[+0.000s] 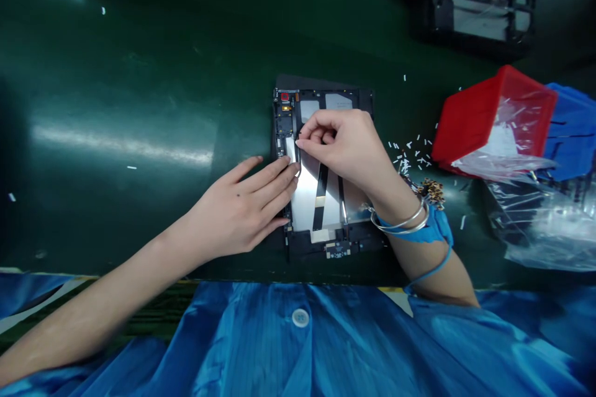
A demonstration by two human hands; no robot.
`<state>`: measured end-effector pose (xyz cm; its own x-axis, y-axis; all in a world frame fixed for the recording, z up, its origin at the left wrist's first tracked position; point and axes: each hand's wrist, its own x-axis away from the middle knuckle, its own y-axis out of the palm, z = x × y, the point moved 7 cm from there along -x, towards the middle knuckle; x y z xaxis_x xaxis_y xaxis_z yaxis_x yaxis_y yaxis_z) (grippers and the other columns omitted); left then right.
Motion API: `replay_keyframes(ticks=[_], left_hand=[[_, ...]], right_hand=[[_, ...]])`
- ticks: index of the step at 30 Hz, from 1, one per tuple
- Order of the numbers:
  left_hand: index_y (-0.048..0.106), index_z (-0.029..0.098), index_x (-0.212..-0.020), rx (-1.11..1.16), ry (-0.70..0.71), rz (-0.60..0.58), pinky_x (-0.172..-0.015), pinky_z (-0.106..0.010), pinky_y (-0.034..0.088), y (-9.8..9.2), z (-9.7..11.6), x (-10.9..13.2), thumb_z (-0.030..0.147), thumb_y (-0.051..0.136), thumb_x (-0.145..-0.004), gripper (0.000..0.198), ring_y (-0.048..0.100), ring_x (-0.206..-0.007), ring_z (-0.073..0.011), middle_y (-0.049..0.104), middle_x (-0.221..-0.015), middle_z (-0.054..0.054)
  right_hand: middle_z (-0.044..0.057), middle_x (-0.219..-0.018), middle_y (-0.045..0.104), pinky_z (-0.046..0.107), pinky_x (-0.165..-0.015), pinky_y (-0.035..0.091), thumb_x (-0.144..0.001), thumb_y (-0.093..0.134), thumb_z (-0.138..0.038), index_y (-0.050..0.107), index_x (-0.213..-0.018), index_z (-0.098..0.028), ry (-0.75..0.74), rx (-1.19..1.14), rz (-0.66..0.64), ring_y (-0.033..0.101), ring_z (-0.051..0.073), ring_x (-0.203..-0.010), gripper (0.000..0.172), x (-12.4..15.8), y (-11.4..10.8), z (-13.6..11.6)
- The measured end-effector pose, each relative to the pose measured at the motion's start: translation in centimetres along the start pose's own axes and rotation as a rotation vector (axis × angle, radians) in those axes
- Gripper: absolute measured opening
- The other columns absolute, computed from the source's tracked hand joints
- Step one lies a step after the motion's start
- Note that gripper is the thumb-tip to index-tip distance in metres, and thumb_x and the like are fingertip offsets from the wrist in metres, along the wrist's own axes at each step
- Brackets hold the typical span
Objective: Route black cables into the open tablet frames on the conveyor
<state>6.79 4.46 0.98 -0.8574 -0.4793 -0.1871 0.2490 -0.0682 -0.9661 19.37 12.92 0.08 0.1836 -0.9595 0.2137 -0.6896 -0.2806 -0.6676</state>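
An opened tablet-like device [307,198] lies on the green table, showing silver panels, black flat cables and small circuit parts. My left hand [246,205] rests palm down with its fingers spread, the fingertips on the left edge strip of the device. Above the device's upper middle, my right hand [342,146] is pinched, thumb and index finger together near a thin black cable [298,164] along that strip. Whatever sits between those fingertips is too small to make out. A small board [338,250] is at the device's bottom edge.
To the right stand a red bin [470,118] with plastic film and a blue bin [570,136]. Clear plastic bags [549,223] lie below them. Small white strips [405,164] and brown-gold parts [432,191] are scattered near my right wrist. Another stack of devices [479,6] sits at the upper right.
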Motion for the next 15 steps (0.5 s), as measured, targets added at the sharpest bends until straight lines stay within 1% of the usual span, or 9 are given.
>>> replay_keyframes(ticks=[3, 5, 7, 8, 10, 12, 13, 14, 15], left_hand=[[0.058, 0.008, -0.126, -0.035, 0.006, 0.013, -0.101, -0.045, 0.045, 0.0, 0.2, -0.2, 0.035, 0.040, -0.098, 0.043, 0.051, -0.126, -0.0294, 0.054, -0.135, -0.014], [0.057, 0.007, -0.128, -0.050, -0.005, 0.016, -0.100, -0.046, 0.045, 0.2, 0.1, -0.4, 0.038, 0.039, -0.098, 0.046, 0.050, -0.127, -0.0307, 0.052, -0.137, -0.015], [0.053, 0.006, -0.131, -0.082, -0.039, 0.001, -0.100, -0.046, 0.044, 0.5, -0.3, -0.8, 0.038, 0.037, -0.099, 0.049, 0.047, -0.129, -0.0310, 0.049, -0.140, -0.016], [0.052, 0.006, -0.133, -0.101, -0.065, -0.008, -0.102, -0.045, 0.042, 0.6, -0.6, -1.0, 0.037, 0.037, -0.099, 0.049, 0.045, -0.131, -0.0306, 0.048, -0.141, -0.015], [0.050, 0.008, -0.134, -0.132, -0.117, -0.018, -0.105, -0.044, 0.040, 0.6, -1.0, -1.4, 0.035, 0.036, -0.099, 0.047, 0.043, -0.133, -0.0293, 0.048, -0.142, -0.013], [0.049, 0.007, -0.135, -0.150, -0.169, 0.002, -0.106, -0.044, 0.038, 0.4, -0.7, -1.8, 0.034, 0.037, -0.099, 0.047, 0.041, -0.134, -0.0292, 0.047, -0.142, -0.013], [0.048, 0.006, -0.136, -0.152, -0.193, 0.024, -0.107, -0.044, 0.037, 0.3, -0.1, -2.0, 0.036, 0.037, -0.098, 0.049, 0.039, -0.136, -0.0304, 0.046, -0.143, -0.015], [0.046, 0.005, -0.137, -0.145, -0.196, 0.046, -0.107, -0.046, 0.037, 0.3, 0.9, -2.2, 0.038, 0.039, -0.098, 0.052, 0.037, -0.137, -0.0319, 0.044, -0.144, -0.017], [0.045, 0.004, -0.138, -0.126, -0.166, 0.063, -0.108, -0.047, 0.036, 0.6, 2.3, -2.5, 0.041, 0.040, -0.097, 0.055, 0.034, -0.138, -0.0331, 0.041, -0.146, -0.018]], right_hand=[[-0.001, -0.059, 0.054, 0.029, -0.061, 0.034, -0.073, 0.064, -0.012, 0.063, -0.068, -0.016, -0.010, 0.013, 0.013, 0.048, 0.011, -0.061, 0.007, -0.1, 0.2, 0.1], [-0.002, -0.059, 0.054, 0.028, -0.060, 0.034, -0.074, 0.064, -0.012, 0.064, -0.068, -0.016, -0.024, 0.032, 0.011, 0.048, 0.010, -0.061, 0.007, -0.3, 0.4, 0.3], [-0.003, -0.059, 0.055, 0.027, -0.059, 0.034, -0.074, 0.065, -0.013, 0.066, -0.074, -0.016, -0.066, 0.058, 0.051, 0.048, 0.010, -0.060, 0.003, -0.2, 0.1, 0.2], [-0.004, -0.059, 0.055, 0.026, -0.059, 0.035, -0.075, 0.065, -0.014, 0.067, -0.080, -0.017, -0.098, 0.067, 0.102, 0.049, 0.009, -0.059, 0.006, 0.1, -0.5, 0.0], [-0.006, -0.060, 0.055, 0.025, -0.058, 0.036, -0.078, 0.065, -0.016, 0.068, -0.092, -0.018, -0.166, 0.065, 0.261, 0.049, 0.009, -0.058, 0.015, 1.5, -2.5, -0.6], [-0.006, -0.063, 0.057, 0.025, -0.056, 0.036, -0.082, 0.063, -0.019, 0.068, -0.098, -0.020, -0.215, 0.047, 0.438, 0.050, 0.009, -0.058, 0.017, 4.1, -5.2, -1.1], [-0.005, -0.064, 0.058, 0.024, -0.054, 0.036, -0.083, 0.063, -0.020, 0.068, -0.097, -0.021, -0.227, 0.041, 0.514, 0.050, 0.009, -0.057, 0.015, 5.8, -6.6, -1.2], [-0.004, -0.066, 0.059, 0.025, -0.053, 0.036, -0.084, 0.063, -0.021, 0.069, -0.093, -0.021, -0.224, 0.046, 0.590, 0.051, 0.009, -0.058, 0.011, 7.6, -7.9, -1.1], [-0.003, -0.068, 0.061, 0.025, -0.053, 0.037, -0.085, 0.063, -0.020, 0.070, -0.090, -0.020, -0.216, 0.046, 0.664, 0.052, 0.009, -0.059, 0.009, 9.4, -9.2, -0.9]])
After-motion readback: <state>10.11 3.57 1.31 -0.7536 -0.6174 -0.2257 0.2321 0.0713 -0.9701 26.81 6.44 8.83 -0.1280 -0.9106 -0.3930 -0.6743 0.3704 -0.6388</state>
